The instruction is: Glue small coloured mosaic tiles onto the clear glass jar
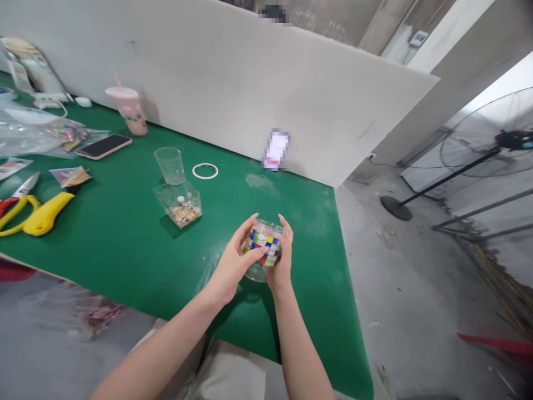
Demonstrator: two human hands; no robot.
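Between both hands is a clear glass cup (pixel 266 244) with rows of coloured mosaic tiles around its side. My left hand (pixel 235 258) wraps the cup's left side, its thumb lying across the tiles. On the other side my right hand (pixel 283 258) grips the cup with curled fingers. The cup is tilted, and its bare clear end points toward me. Left of the hands lies a clear plastic bag or tray (pixel 183 211) with loose mosaic pieces. Behind that stand an empty clear cup (pixel 170 165) and a white ring (pixel 205 170).
The green table (pixel 316 289) ends at the right. A phone (pixel 276 150) leans on the white partition (pixel 233 83). At left are a pink tumbler (pixel 129 111), another phone (pixel 104 147), a yellow-handled tool (pixel 48 214), scissors (pixel 19 194) and plastic bags (pixel 37 130).
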